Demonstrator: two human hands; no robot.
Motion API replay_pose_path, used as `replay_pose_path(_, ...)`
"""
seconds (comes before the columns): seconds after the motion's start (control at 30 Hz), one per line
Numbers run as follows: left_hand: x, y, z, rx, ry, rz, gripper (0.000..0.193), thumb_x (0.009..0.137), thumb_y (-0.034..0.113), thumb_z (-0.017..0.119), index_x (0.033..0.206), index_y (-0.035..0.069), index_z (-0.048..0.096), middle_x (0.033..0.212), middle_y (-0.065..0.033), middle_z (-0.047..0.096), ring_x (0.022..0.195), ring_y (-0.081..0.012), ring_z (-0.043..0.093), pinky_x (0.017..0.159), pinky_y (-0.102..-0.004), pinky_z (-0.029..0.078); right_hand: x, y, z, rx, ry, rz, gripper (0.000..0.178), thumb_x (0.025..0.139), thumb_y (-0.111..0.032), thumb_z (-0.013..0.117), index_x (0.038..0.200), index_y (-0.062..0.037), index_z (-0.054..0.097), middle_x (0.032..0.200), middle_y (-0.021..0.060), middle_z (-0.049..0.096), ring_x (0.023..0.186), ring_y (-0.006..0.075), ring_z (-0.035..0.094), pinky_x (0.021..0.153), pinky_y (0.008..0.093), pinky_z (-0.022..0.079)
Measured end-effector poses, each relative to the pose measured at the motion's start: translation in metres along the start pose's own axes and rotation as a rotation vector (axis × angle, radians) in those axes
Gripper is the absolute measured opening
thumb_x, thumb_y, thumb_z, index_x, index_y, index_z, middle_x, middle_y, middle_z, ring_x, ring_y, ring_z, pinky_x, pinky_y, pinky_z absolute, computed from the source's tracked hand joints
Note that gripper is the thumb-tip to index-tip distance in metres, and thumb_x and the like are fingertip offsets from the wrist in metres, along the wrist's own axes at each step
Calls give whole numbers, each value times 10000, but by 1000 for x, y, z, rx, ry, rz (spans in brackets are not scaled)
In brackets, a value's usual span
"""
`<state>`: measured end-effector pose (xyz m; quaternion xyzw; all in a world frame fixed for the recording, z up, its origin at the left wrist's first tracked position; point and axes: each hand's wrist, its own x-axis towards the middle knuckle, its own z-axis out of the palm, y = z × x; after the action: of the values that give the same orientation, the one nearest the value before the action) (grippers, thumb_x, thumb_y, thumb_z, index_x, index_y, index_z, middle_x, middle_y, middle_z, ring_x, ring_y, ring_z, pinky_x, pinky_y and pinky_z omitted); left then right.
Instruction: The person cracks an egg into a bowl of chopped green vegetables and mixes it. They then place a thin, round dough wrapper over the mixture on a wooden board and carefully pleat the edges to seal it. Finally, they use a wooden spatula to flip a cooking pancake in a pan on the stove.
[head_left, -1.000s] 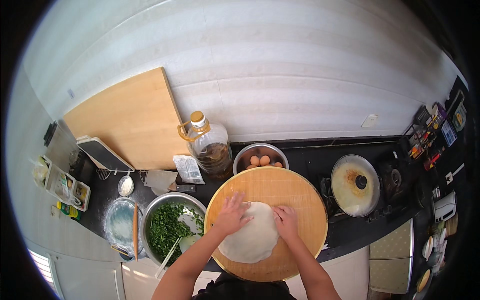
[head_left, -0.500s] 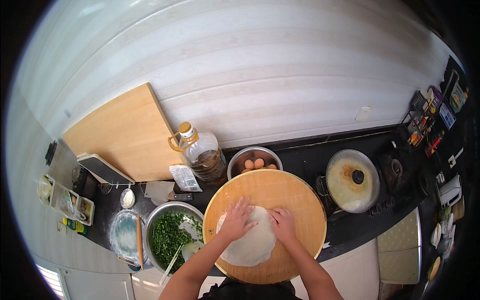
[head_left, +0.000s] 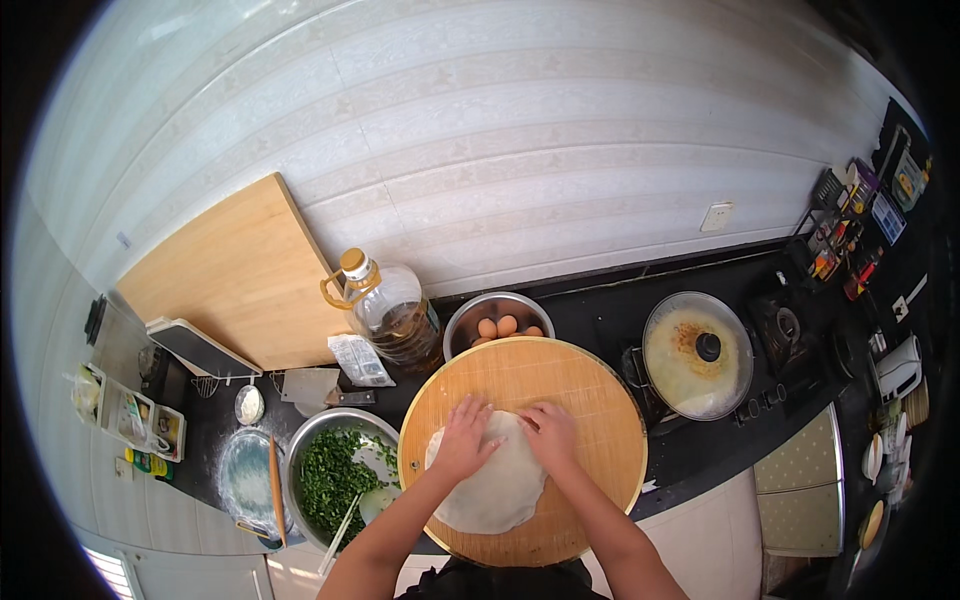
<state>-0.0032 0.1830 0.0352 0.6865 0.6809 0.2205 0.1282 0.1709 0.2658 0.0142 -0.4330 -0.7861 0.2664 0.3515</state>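
A flat, pale round sheet of dough (head_left: 492, 495) lies on a round wooden board (head_left: 605, 440) in front of me. My left hand (head_left: 465, 442) rests on the dough's far left part, its fingers outstretched and thumb apart. At the far right edge of the dough is my right hand (head_left: 549, 438). Its fingers are bent and drawn together at the rim, apparently pinching it; the fingertips are partly hidden. Just left of the board stands a steel bowl (head_left: 291, 470) of chopped greens (head_left: 335, 475), with chopsticks (head_left: 343, 532) leaning in it.
Behind the board are a bowl of eggs (head_left: 507, 325) and a large oil bottle (head_left: 395, 320). On the right, a lidded pan (head_left: 698, 372) sits on the stove. A rolling pin (head_left: 277, 490) lies over a floury round surface at left, near a cleaver (head_left: 310, 386).
My right hand has moved left along the dough's far edge, closer to my left hand. The whole view has shifted slightly.
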Motion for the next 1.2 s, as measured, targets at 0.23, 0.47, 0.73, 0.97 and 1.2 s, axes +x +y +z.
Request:
replay_pose_path(0.23,13,-12,13,-66,108,-54,327,775,207,693,1049,37,640,1368,-250,425,1315,-460,299,1079,-498,261,12,-4,9,-5,-39,-57,137,745,-189,711,862,-118,718,915,59,645,905,279,582,800,397,459)
replay_pose_path(0.47,19,-24,21,-91,103,-47,269,738,124,686,993,47,645,1347,-238,449,1303,-453,317,1085,-494,261,21,-3,19,-21,-124,-88,101,720,-199,726,782,-124,699,847,40,624,875,262,572,783,393,435)
replay_pose_path(0.73,31,-31,22,-95,81,27,207,698,79,692,894,50,630,1299,-237,483,1277,-440,347,1086,-492,267,19,5,22,27,-123,-113,91,717,-141,724,777,-118,660,857,34,628,883,262,569,784,399,420)
replay_pose_path(0.97,37,-20,16,-67,105,11,114,739,86,662,841,58,618,1334,-205,470,1282,-460,333,1069,-502,274,20,0,19,45,-117,-72,88,725,-123,717,779,-100,651,869,45,639,885,266,573,796,398,421)
replay_pose_path(1.2,39,-24,24,-104,146,-61,99,756,105,672,821,46,624,1336,-193,476,1269,-456,351,1050,-494,302,22,-2,21,27,-95,-62,99,721,-126,719,765,-92,638,841,49,635,871,273,575,796,403,424)
